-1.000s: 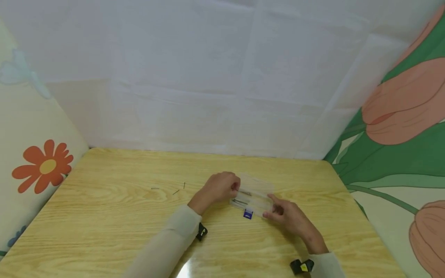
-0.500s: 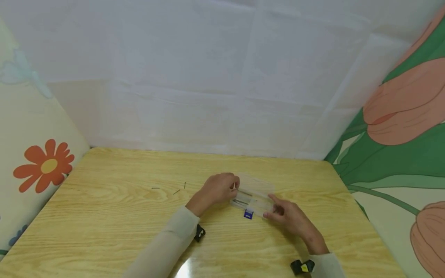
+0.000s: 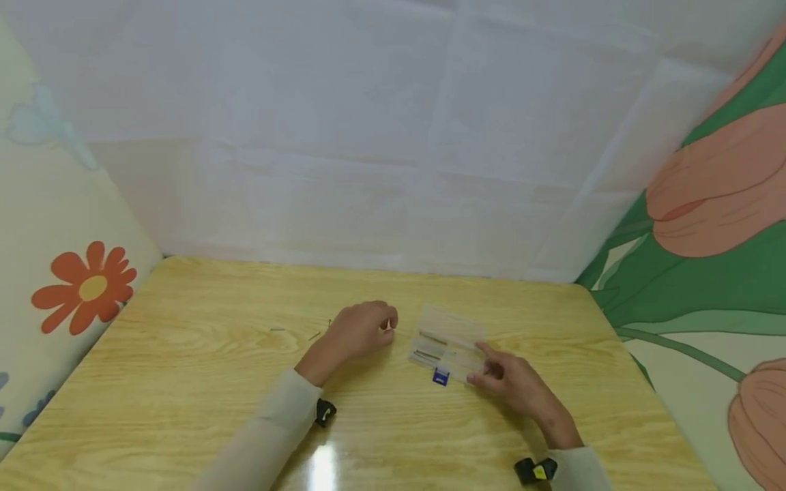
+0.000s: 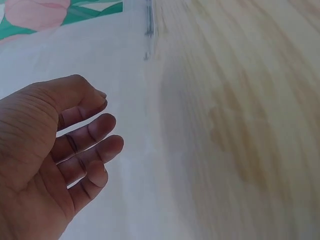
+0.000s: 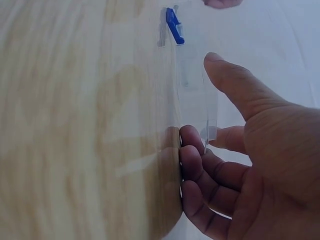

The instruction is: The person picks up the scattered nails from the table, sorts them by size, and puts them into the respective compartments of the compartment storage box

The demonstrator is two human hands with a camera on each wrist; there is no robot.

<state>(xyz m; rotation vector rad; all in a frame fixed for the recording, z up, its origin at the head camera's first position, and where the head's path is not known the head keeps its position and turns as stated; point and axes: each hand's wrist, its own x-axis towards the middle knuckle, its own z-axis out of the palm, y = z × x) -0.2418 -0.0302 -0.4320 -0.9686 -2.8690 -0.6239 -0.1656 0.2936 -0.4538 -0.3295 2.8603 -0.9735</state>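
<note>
A clear plastic storage box (image 3: 460, 365) lies on the table with its transparent lid (image 3: 451, 322) raised at the back. Its blue latch (image 3: 441, 376) faces the near side. Thin nail-like metal pieces (image 3: 428, 356) lie in the box's left part. My right hand (image 3: 512, 385) holds the box's right end, thumb at the near edge and fingers at the far side. My left hand (image 3: 362, 331) is over the table left of the box, fingers loosely bent; in the left wrist view nothing shows between its thumb and fingers (image 4: 110, 145).
Several small nail-like pieces lie on the table left of my left hand, including a light one (image 3: 278, 330) and a dark one (image 3: 314, 335). A white cloth (image 3: 319, 170) hangs behind the wood-grain table (image 3: 184, 382), with flower-printed panels at both sides.
My left hand has left the box and moved left toward the loose pieces, uncovering the box's left end. My right hand stays at the box.
</note>
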